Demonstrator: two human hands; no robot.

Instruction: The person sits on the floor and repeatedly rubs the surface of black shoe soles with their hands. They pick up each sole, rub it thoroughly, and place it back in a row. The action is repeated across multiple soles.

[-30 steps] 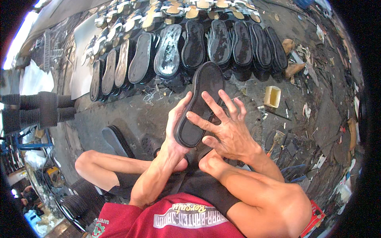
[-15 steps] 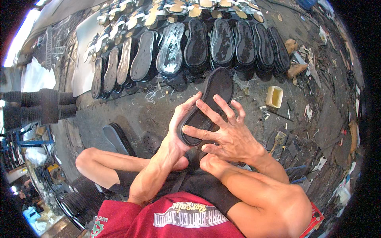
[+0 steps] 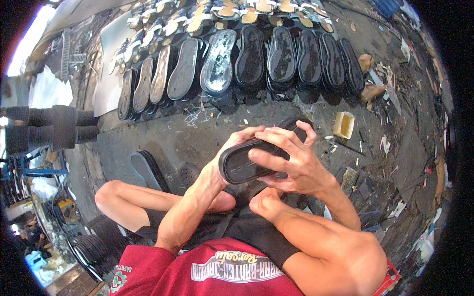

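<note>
Between my hands, above my crossed legs, is a black shoe sole (image 3: 242,163) with a raised rim, tilted so that one end points to the upper right. My left hand (image 3: 228,157) wraps around its left end and far edge. My right hand (image 3: 297,160) grips across its middle, fingers over the top face and far edge, thumb low by the near edge. Part of the sole is hidden behind my right fingers. Beyond my hands stand stacks of black soles (image 3: 249,56) in a row, one with a shiny wet-looking top.
Behind the stacks lie sandals with tan insoles (image 3: 197,22). A pale yellow container (image 3: 344,124) rests on the floor to the right. Left of my hands is a small stack of dark soles (image 3: 148,170). Black rolls (image 3: 52,129) lie farther left. Scraps litter the right side.
The sole has turned clockwise, from nearly upright to slanting toward the right. My right fingers, spread over it before, now curl around it. My left hand still holds its left end.
</note>
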